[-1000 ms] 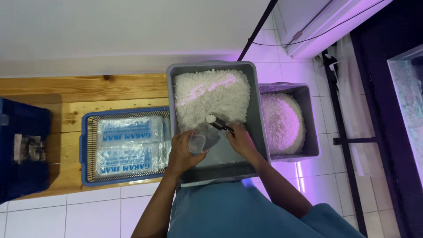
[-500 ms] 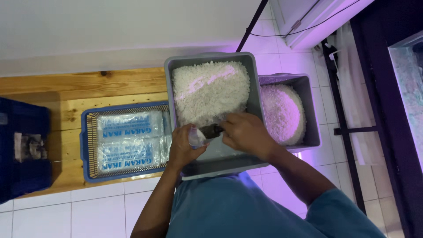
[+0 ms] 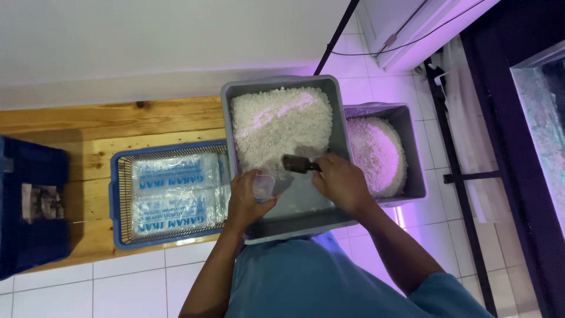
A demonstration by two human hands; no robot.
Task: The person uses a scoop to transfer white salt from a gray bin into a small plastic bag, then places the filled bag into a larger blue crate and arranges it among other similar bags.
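You stand over a white tiled floor washed with purple light on its right side, with a pale wall along the top of the view and a low wooden platform running against it. On that platform sits a blue wire basket holding flat clear bags with blue print, and a dark blue crate stands at the far left. Directly before you is a grey tub with white granules heaped in its far half and its near half bare; a second, smaller grey tub just to its right holds a rounded mound of the same white material. A dark metal frame and a cable run along the right edge. Your left hand reaches in over the near rim of the big tub, fingers curled around a small clear cup held over the bare bottom. Your right hand comes in from the right, closed around the handle of a dark scoop whose blade lies at the near edge of the granule heap, just beside the cup; whether the scoop carries any granules is hard to make out in this light.
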